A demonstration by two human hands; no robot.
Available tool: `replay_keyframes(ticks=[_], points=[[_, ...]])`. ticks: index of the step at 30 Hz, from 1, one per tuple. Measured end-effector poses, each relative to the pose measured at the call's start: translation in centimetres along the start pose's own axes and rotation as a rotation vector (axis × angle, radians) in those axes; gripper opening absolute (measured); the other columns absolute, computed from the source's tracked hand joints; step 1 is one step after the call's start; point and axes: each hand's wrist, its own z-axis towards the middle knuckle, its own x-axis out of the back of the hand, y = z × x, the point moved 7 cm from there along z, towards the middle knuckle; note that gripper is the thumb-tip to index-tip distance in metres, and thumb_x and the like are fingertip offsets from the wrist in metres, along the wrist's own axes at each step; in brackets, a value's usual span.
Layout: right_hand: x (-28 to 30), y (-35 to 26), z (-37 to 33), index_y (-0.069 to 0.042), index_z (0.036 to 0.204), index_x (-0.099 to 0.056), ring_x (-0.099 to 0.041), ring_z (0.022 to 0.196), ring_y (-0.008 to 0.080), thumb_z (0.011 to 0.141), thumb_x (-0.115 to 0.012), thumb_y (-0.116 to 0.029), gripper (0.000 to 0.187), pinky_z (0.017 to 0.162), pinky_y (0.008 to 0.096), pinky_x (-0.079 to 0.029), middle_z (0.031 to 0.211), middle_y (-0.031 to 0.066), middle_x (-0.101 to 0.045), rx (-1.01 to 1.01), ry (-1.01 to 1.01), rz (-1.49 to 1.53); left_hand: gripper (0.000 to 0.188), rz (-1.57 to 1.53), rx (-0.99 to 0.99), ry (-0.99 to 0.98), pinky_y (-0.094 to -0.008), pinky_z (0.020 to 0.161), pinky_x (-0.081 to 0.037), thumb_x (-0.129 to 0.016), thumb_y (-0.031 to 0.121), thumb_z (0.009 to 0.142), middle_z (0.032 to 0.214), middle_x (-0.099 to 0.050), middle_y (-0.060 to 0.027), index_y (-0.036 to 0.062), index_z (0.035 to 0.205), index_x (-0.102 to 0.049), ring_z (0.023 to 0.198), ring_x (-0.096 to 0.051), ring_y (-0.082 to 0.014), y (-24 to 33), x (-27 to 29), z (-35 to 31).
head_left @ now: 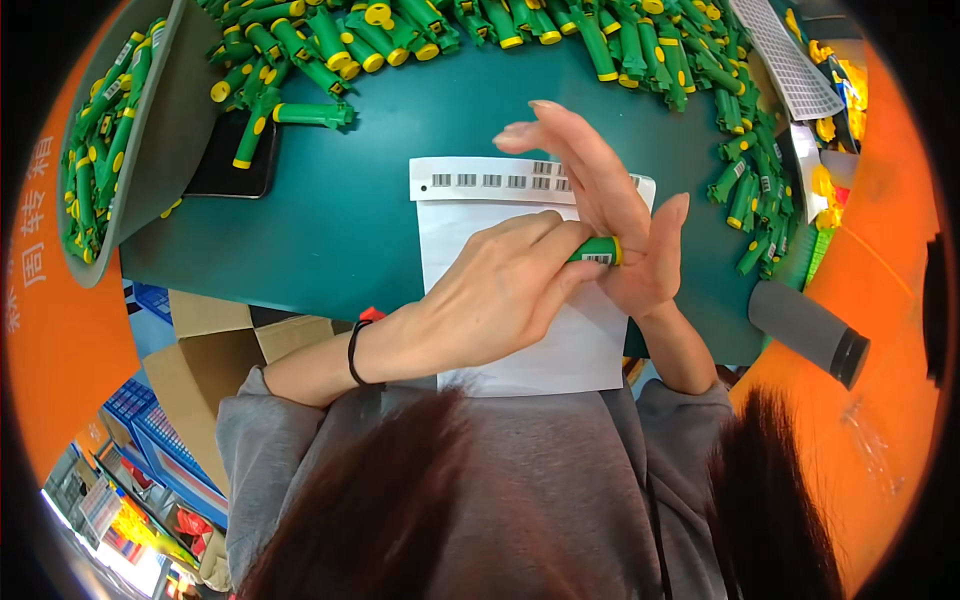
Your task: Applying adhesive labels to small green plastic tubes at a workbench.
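Note:
My left hand (505, 285), with a black band at the wrist, closes round a green plastic tube (598, 251) with a yellow end. A small white barcode label shows on the tube's side; my fingers hide its other end. Beside it, my right hand (625, 215) is open, fingers stretched out and up, its palm at the yellow end. Both hands are over a white sheet of barcode stickers (440, 235), whose printed labels run along the far edge. My hands cover part of that row.
Green tubes with yellow ends (495, 25) lie heaped along the table's far side and down the right. A grey bin (150, 150) at left holds more tubes. Near it lies a dark phone-like slab (235, 165). A grey bottle (808, 330) lies at right; a cardboard box (215, 365) stands below left.

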Motion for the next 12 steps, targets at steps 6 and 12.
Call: replay_keyframes(ticks=[6,12], points=[[1.6,0.4,-1.7,0.005,0.148,-0.038,-0.049,0.13,0.0291,0.103,-0.026,-0.062,0.082,0.114,0.0429,-0.031,0.135,0.0221,-0.055,0.048,0.186,-0.144,0.02,0.01,-0.017,0.045,-0.0378,0.073,-0.053,-0.06,0.015,0.096,0.102,-0.071,-0.0149,0.0081,0.109,-0.073,0.085,-0.068,-0.0314,1.0,6.0,-0.2],[6.2,1.2,-3.7,-0.017,0.136,-0.061,-0.054,0.119,0.0281,0.095,-0.065,-0.014,0.041,0.108,0.0387,-0.04,0.129,0.0102,-0.062,-0.017,0.127,-1.218,0.04,1.178,0.2,1.267,-0.0328,0.096,-0.049,-0.049,0.038,0.105,0.116,-0.072,-0.0162,0.0138,0.13,-0.069,0.108,-0.068,-0.0228,5.5,30.5,-10.7]])
